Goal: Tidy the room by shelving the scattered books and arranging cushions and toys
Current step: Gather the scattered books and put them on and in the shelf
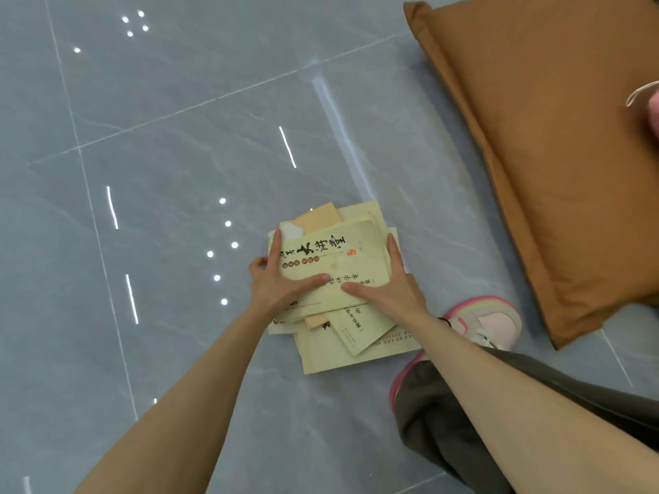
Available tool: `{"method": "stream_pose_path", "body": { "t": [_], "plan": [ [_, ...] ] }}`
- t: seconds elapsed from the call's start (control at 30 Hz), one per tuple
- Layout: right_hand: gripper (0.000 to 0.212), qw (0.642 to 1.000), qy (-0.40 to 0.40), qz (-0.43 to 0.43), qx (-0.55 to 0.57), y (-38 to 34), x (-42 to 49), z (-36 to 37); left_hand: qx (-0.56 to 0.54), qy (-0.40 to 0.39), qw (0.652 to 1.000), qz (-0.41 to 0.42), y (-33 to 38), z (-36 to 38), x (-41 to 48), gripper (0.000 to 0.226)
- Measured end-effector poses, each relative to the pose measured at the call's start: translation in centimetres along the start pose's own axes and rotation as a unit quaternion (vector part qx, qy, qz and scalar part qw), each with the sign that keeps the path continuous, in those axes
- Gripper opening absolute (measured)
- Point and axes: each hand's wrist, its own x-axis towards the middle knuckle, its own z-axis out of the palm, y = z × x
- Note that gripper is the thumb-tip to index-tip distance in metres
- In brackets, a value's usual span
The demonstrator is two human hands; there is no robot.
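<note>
Glossy grey tile floor (160, 137), ceiling lights reflected. An untidy pile of books (342, 251) lies on it, corners sticking out, just beside a pink shoe (488, 319). The left hand (278, 279) and right hand (388, 290) clasp the pile from opposite edges with thumbs pressed on the top cover, likely squaring it up to lift as one load. A brown cushion (552, 155) lies on the floor nearby, unsorted.

A living space (likely a home): polished grey floor tiles (178, 137), big cushion (552, 155).
</note>
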Motion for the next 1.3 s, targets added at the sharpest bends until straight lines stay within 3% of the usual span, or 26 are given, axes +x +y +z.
{"method": "stream_pose_path", "body": {
  "t": [0.27, 0.53, 0.87, 1.13, 1.3],
  "plan": [
    [0.119, 0.999, 0.029, -0.014, 0.025, 1.1, -2.1, -0.8, -0.021, -0.020, 0.999, 0.025, 1.5, 0.2, -0.9, 0.121],
    [0.117, 0.990, 0.102, -0.030, 0.090, 1.5, -5.0, -4.0, 0.001, -0.017, 0.993, 0.117, 7.0, 0.7, -2.8, 0.115],
    [0.114, 0.958, 0.250, -0.096, 0.102, -0.5, -11.6, -14.7, -0.047, -0.047, 0.968, 0.243, 18.2, 2.2, -8.2, 0.119],
    [0.103, 0.911, 0.381, -0.152, 0.037, -1.1, -21.2, -25.7, -0.084, -0.092, 0.927, 0.354, 29.0, 5.1, -16.6, 0.116],
    [0.107, 0.891, 0.430, -0.145, 0.024, -1.2, -26.6, -31.7, -0.111, -0.132, 0.900, 0.400, 34.9, 6.9, -21.6, 0.110]
  ]
}}
